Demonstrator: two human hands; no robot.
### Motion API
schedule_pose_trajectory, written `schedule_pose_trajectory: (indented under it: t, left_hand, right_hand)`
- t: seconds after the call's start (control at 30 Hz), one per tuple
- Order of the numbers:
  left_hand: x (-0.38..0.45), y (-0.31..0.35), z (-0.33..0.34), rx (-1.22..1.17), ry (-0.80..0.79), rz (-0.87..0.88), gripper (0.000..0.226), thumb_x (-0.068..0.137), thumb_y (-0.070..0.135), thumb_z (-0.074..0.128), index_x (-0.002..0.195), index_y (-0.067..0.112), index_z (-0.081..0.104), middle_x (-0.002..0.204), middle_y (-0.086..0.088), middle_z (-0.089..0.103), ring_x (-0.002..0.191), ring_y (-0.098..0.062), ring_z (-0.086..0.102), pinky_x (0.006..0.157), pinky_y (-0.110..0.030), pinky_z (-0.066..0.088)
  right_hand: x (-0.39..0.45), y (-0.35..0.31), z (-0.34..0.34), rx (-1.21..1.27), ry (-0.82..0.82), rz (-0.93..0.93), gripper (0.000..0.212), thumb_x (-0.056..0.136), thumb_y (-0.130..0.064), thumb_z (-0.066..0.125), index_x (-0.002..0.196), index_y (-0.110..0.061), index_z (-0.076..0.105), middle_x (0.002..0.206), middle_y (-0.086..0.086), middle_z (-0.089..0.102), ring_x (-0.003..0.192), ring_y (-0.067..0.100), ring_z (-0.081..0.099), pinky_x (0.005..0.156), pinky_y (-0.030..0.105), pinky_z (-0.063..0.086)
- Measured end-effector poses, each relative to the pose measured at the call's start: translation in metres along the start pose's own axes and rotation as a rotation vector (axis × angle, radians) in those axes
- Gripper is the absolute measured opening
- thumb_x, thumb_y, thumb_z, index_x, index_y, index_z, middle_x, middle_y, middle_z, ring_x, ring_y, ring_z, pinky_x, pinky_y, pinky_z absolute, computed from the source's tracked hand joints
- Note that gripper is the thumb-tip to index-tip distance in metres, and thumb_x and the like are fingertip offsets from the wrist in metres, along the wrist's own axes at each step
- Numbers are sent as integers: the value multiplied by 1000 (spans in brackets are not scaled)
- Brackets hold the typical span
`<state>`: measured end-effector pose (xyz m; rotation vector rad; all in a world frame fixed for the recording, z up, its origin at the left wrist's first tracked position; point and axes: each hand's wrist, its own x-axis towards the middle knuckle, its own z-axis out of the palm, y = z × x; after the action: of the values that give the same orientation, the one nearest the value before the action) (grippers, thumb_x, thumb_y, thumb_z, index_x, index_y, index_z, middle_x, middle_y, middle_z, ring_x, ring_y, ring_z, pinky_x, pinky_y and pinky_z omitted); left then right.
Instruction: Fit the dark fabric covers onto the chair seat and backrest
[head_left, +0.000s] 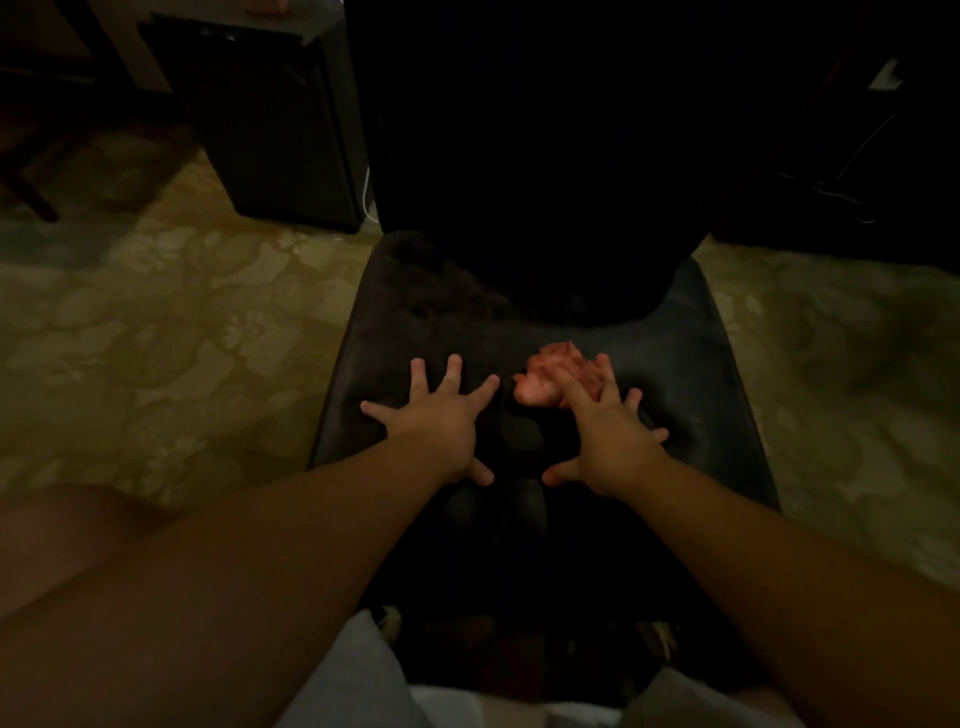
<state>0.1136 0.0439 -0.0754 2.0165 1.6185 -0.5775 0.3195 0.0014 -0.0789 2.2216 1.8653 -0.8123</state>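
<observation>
Both hands lie flat on the dark fabric cover (457, 312) that drapes the black padded chair seat (691, 384). The left hand (436, 421) has its fingers (451, 375) spread wide and straight, palm down on the cloth near the middle of the seat, gripping nothing. The right hand (608, 441) is likewise splayed, its fingers (574, 392) stretched forward and straight; their tips rest on or just over a small crumpled pinkish-red object (545, 374) lying on the seat, and it cannot be told whether they press it. Between the two thumbs the dark cloth bunches into soft rolls, running back towards the person. The cover lies under both palms, reaching the seat's left edge, while the right side of the seat shows smoother, shinier material. Behind the seat rises the dark backrest (530, 156), too dim to tell whether cloth covers it. A pale floral-patterned carpet (156, 338) surrounds the chair, and a black box-shaped cabinet (275, 114) stands at the rear left.
</observation>
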Motion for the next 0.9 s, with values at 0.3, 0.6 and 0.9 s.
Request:
schedule_pose_trajectory:
  t: [0.3,0.6,0.9]
  left_hand:
    - [84,17,-63,36,40,12,136,70,62,91,159,62,-11,173,9,-29,158,-42,-27,101,-96,14]
    - [152,47,-113,87,19,-36,139,70,62,91,160,59,-15,173,7,-30,158,-43,-26,104,-94,15]
    - [131,60,-186,193,-120,2,116,90,54,78,165,49,-10,179,7,-5,163,-42,1,117,-80,16]
  right_hand:
    - [89,6,-55,26,19,59,143,57,-43,103,147,-73,-4,171,-10,-30,158,51,-7,103,93,17]
    - [161,21,-104,-31,2,54,142,58,-48,101,151,-69,-4,173,-4,-25,158,52,-6,104,91,19]
    - [148,24,-150,77,-168,29,118,79,-57,86,149,-75,-8,169,0,-35,157,55,-4,114,82,23]
